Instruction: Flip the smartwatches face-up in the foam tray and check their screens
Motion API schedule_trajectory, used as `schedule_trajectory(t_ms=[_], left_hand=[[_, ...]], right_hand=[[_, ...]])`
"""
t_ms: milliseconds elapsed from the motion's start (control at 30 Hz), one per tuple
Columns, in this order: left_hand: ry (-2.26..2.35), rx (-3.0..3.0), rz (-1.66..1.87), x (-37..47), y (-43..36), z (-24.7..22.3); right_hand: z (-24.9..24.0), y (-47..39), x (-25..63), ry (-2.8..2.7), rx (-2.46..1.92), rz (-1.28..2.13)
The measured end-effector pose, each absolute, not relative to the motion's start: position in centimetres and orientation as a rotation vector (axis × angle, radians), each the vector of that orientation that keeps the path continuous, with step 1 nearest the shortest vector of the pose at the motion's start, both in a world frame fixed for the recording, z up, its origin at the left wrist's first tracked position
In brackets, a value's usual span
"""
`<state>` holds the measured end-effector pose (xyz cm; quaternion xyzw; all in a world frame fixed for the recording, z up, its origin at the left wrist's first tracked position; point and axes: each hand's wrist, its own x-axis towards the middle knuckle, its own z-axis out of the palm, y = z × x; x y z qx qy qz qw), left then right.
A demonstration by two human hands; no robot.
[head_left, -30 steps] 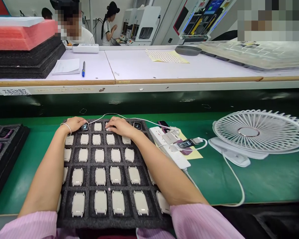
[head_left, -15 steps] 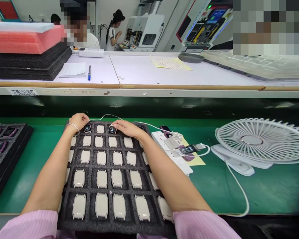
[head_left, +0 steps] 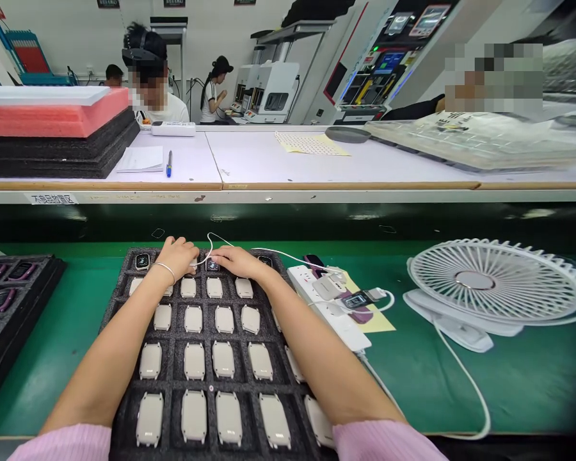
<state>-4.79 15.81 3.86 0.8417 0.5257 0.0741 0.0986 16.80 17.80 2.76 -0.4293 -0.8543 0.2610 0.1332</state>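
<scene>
My left hand (head_left: 176,259) is over the tray (head_left: 169,368), its fingers narrowed on the near end of the white cable (head_left: 212,247). My right hand (head_left: 237,261) reaches in from the other side, fingertips at the watch (head_left: 213,264) in the tray's far row; I cannot tell whether they grip it or only rest there. That watch lies in its compartment, screen up and lit, just beside the cable end. Another lit watch (head_left: 143,261) sits in the far left corner; the nearer rows hold watches with pale backs up. Right of the tray, on the green surface (head_left: 413,378), I see the power strip (head_left: 350,334) and, well apart, a white fan (head_left: 499,282).
</scene>
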Motion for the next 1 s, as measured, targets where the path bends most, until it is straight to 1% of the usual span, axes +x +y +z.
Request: schedule_trajectory(t_ms=[367,567,833,1000], left_hand=[[1.586,2.339,0.275,-7.5,16.5,3.8],[1.655,2.266,0.195,-6.7,17.0,2.9],[1.674,2.277,0.089,-6.9,17.0,2.9],[1.676,2.284,0.055,-6.7,17.1,2.8]], right_hand=[[1.5,17.8,15.5,-2.486,-1.408,0.576],[0.8,18.3,15.5,-2.421,-1.458,0.598],[0.9,18.5,15.3,-2.285,-1.480,0.738],[2.2,18.1,15.4,-2.089,-1.487,0.698]])
